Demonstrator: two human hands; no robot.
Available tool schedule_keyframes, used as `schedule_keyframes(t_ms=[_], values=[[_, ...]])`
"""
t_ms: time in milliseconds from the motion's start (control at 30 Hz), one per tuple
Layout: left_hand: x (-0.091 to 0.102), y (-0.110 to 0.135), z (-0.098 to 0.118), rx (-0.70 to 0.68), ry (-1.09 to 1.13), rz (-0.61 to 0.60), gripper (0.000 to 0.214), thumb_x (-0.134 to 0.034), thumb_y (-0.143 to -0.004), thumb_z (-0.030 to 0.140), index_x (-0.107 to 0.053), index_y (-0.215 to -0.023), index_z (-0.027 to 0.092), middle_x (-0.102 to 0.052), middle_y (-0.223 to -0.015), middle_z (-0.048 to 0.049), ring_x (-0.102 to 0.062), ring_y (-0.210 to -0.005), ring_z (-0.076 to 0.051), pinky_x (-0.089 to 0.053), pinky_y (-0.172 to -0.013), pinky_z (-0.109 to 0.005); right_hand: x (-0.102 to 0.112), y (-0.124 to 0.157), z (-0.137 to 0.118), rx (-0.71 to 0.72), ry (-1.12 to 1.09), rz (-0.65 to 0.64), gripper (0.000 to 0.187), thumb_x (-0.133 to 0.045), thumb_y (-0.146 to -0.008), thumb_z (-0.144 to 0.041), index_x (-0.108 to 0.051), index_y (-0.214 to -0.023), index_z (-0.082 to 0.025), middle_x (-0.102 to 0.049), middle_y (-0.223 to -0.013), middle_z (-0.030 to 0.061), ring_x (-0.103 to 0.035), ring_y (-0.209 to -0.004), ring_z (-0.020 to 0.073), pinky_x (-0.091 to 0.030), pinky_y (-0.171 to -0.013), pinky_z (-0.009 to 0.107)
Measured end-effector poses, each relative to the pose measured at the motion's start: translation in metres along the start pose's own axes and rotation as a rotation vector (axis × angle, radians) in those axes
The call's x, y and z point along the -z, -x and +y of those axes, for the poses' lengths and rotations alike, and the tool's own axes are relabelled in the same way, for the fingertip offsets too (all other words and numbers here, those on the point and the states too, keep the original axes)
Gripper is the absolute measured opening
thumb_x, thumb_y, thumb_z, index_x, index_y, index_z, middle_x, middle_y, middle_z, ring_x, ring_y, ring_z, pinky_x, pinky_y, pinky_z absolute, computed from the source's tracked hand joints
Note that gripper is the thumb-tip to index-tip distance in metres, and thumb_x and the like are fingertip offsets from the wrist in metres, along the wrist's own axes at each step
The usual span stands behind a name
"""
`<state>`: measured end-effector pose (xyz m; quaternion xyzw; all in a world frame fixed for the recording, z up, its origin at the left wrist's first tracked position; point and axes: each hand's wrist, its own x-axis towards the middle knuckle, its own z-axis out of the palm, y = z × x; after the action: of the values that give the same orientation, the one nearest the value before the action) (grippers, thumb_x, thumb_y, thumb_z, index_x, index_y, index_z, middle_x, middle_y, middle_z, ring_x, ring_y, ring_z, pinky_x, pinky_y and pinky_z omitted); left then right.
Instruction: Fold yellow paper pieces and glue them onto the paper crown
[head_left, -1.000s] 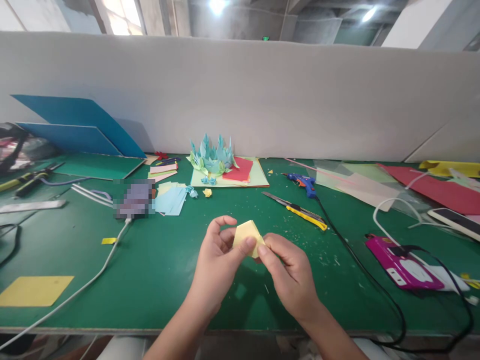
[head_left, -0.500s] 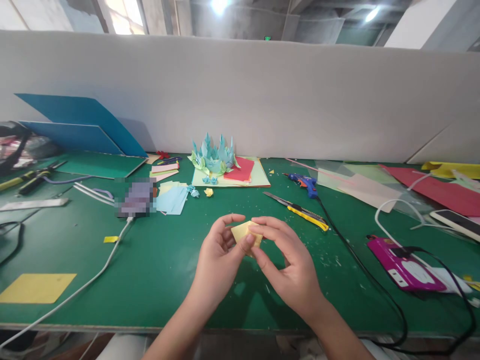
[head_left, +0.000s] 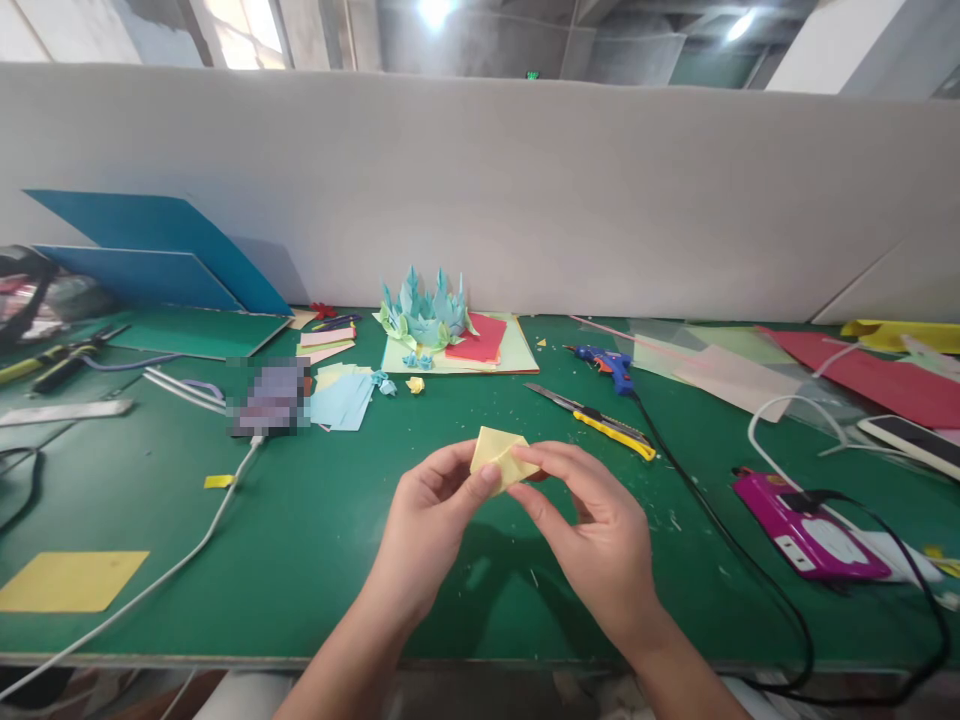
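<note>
While hands (head_left: 429,522) (head_left: 604,545) pinch paper (head_left: 499,455), cutter (head_left: 600,420) lies nearby.

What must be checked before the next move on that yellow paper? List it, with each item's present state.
1. Left hand pinches the folded yellow paper: ok.
2. Right hand grips the same paper with its fingertips: ok.
3. Paper held above the green table, not touching it: ok.
4. Utility knife lies apart from both hands, but its blade is out: not ok.
5. Creases on the paper's underside, hidden: cannot tell.
6. Glue gun hot or cold: cannot tell.
</note>
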<state>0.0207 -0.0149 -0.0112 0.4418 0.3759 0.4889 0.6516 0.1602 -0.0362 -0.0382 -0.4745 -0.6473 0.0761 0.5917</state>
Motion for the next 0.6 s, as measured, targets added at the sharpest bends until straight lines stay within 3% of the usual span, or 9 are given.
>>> schedule_keyframes(t_ms=[167, 400, 600], values=[[-0.0001, -0.0001, 0.0012, 0.001, -0.019, 0.022, 0.021, -0.075, -0.072, 0.033, -0.076, -0.087, 0.019, -0.077, -0.086, -0.0034, -0.067, -0.084, -0.015, -0.05, -0.077, -0.021, -0.0003, -0.0007, -0.0013, 0.006, 0.002, 0.003, 0.014, -0.068, -0.08, -0.018, -0.07, -0.092, -0.024, -0.072, -0.088, 0.0027, -0.067, -0.078, 0.0166, -0.057, -0.071, 0.028], [-0.0007, 0.0004, 0.0018, -0.005, -0.076, 0.078, 0.029, -0.078, -0.066, 0.037, -0.076, -0.084, 0.015, -0.074, -0.079, -0.0056, -0.059, -0.062, -0.012, -0.049, -0.061, -0.023, -0.0009, -0.0011, -0.0012, -0.009, -0.029, -0.022, 0.015, -0.07, -0.078, -0.02, -0.064, -0.091, -0.025, -0.07, -0.092, 0.0028, -0.067, -0.089, 0.0188, -0.057, -0.077, 0.03], [-0.0014, 0.0013, 0.0056, 0.02, -0.043, 0.067, 0.03, -0.08, -0.063, 0.038, -0.075, -0.082, 0.015, -0.076, -0.083, -0.0074, -0.066, -0.071, -0.016, -0.053, -0.069, -0.026, -0.0021, -0.0003, -0.0015, -0.089, -0.091, -0.042, 0.014, -0.07, -0.077, -0.022, -0.066, -0.09, -0.023, -0.071, -0.093, 0.0049, -0.067, -0.088, 0.0198, -0.058, -0.076, 0.032]])
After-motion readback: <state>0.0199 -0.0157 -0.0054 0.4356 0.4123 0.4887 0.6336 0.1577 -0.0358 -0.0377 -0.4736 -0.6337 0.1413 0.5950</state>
